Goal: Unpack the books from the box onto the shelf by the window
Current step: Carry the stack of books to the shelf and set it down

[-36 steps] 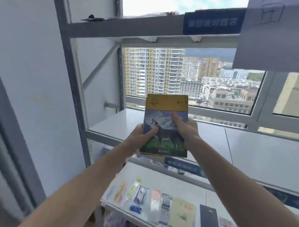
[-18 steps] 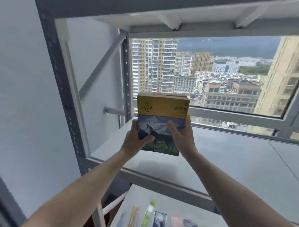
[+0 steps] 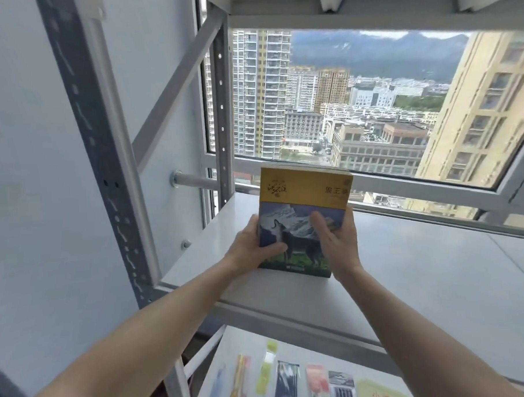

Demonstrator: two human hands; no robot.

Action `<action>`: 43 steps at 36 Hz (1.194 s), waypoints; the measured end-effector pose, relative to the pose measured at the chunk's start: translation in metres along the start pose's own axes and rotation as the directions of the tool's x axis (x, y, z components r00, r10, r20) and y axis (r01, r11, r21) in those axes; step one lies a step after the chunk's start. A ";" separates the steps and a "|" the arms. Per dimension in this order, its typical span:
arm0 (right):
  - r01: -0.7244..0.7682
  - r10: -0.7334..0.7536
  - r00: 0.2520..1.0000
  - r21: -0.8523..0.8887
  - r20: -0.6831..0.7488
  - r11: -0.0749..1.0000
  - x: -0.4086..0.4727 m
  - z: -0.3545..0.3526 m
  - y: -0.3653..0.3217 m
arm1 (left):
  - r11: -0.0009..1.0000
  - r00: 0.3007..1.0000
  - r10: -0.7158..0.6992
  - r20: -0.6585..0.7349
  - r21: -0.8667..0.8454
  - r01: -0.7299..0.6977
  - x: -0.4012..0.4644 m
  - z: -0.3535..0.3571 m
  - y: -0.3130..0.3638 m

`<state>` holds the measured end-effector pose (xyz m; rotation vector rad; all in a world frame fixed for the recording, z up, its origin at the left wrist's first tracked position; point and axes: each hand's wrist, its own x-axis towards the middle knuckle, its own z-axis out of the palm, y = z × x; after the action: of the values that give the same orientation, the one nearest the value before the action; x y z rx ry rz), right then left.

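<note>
Against the window [image 3: 370, 103], over the grey shelf [image 3: 423, 269], stands a book [image 3: 303, 208], upright, its lower edge at or just above the board. Left of the book, the left hand [image 3: 251, 246] grips its left edge; the right hand [image 3: 337, 240] clasps the right edge. Below the shelf lie stationery packets [image 3: 292, 380].

**Lettering on the book cover and one packet**

The book [image 3: 304, 223] carries a yellow band across the top of its cover. At the band's 3 o'clock end stand dark Chinese characters, the middle one reading 王; the others are blurred. At its 9 o'clock end sits a brush-script mark, illegible. On the lower shelf [image 3: 231, 343], a pale packet [image 3: 380, 392] shows red 小.
</note>
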<state>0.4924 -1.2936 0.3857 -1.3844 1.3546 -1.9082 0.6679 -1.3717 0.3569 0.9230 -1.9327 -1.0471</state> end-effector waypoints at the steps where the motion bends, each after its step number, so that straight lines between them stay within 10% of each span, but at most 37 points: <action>1: -0.028 0.028 0.999 0.002 -0.022 1.000 0.006 0.003 -0.001 | 0.999 0.999 -0.035 0.017 -0.037 0.035 0.003 -0.002 0.003; 11: -0.684 0.672 0.730 -0.147 -0.127 0.715 0.075 0.058 0.024 | 0.834 0.835 -0.549 0.027 0.086 0.545 0.045 -0.054 0.023; 28: -0.581 0.686 0.720 -0.635 -0.108 0.509 0.086 0.104 0.044 | 0.664 0.757 -0.641 -0.128 0.402 0.631 0.059 -0.086 0.003; 43: -0.535 0.601 0.783 -0.667 -0.160 0.519 0.075 0.074 0.040 | 0.453 0.888 -0.434 -0.150 0.816 0.360 0.078 -0.077 0.034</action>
<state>0.5192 -1.4033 0.3891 -1.0429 2.2596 -0.8940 0.6892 -1.4505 0.4376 1.9797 -2.3657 -0.2959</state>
